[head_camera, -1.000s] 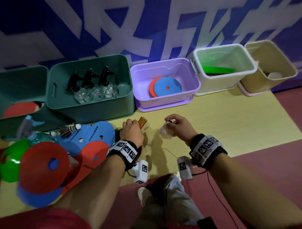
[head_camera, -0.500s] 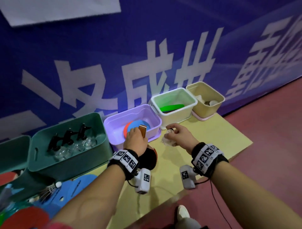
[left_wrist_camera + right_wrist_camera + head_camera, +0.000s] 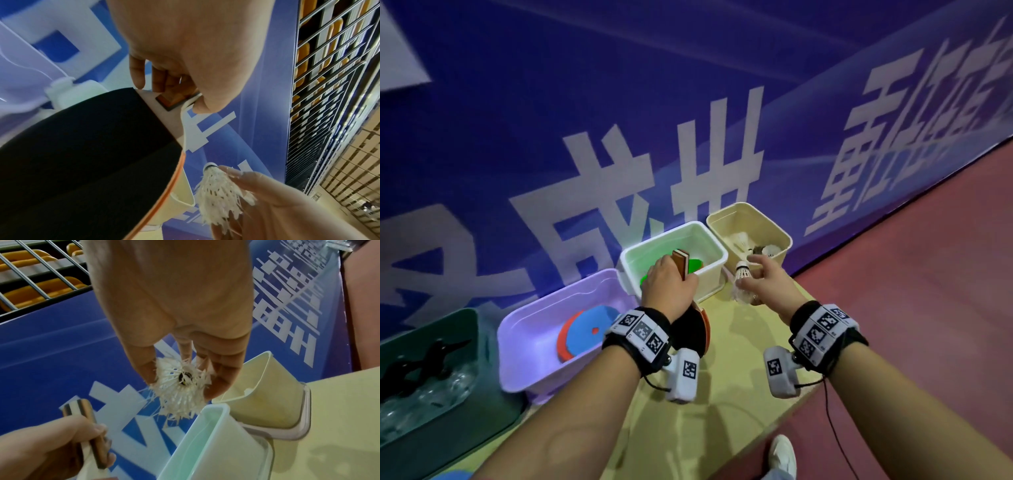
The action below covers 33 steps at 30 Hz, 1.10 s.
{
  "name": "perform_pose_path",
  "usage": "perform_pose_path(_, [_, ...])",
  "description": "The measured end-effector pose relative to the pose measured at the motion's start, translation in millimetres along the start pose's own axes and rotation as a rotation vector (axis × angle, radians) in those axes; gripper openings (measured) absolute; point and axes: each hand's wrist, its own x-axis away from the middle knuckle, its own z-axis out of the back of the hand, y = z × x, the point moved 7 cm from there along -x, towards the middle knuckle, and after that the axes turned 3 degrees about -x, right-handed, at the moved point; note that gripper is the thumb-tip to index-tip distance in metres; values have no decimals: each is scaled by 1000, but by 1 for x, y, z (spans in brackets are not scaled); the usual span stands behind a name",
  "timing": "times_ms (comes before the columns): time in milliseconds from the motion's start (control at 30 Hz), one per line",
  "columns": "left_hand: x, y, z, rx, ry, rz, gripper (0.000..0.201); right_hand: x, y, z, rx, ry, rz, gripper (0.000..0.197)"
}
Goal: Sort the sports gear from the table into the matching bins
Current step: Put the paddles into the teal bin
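Shuttlecock (image 3: 743, 281) between right-hand fingertips (image 3: 747, 282)

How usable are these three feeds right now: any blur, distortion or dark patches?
Head view: wide-angle bend in the banner, dim left edge. Left wrist view: paddle face is a featureless black mass, shuttlecock slightly soft. Right wrist view: shuttlecock feathers fairly sharp, background lettering smeared.

A tall blue banner wall (image 3: 619, 102) with big white characters runs behind the pale yellow table (image 3: 739, 394). Reddish sports flooring (image 3: 928, 274) spreads to the right (dim light overall), and metal railings (image 3: 333, 81) front orange seats (image 3: 30, 293) above.
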Motion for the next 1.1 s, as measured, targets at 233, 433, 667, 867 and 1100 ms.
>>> perform_pose_path(233, [-64,88,-68,-43,-52,60,32,-110,19,91,-45,-22,-66,45])
perform_pose_path(433, [-106,112,-100,-19,-76,123,32,-171,30,125,-55,-74,-85,28])
perform_pose_path(667, [-139,109,-136,31,-164,166,9,-220,53,132,-50,-66,-148,27])
perform_pose_path(867, [-150,95,-150,61,-173,239,13,-256,54,116,99,-172,-134,6])
perform_pose_path(1100, [-147,81,-149,89,-182,323,16,-295,77,86,373,-269,-184,15])
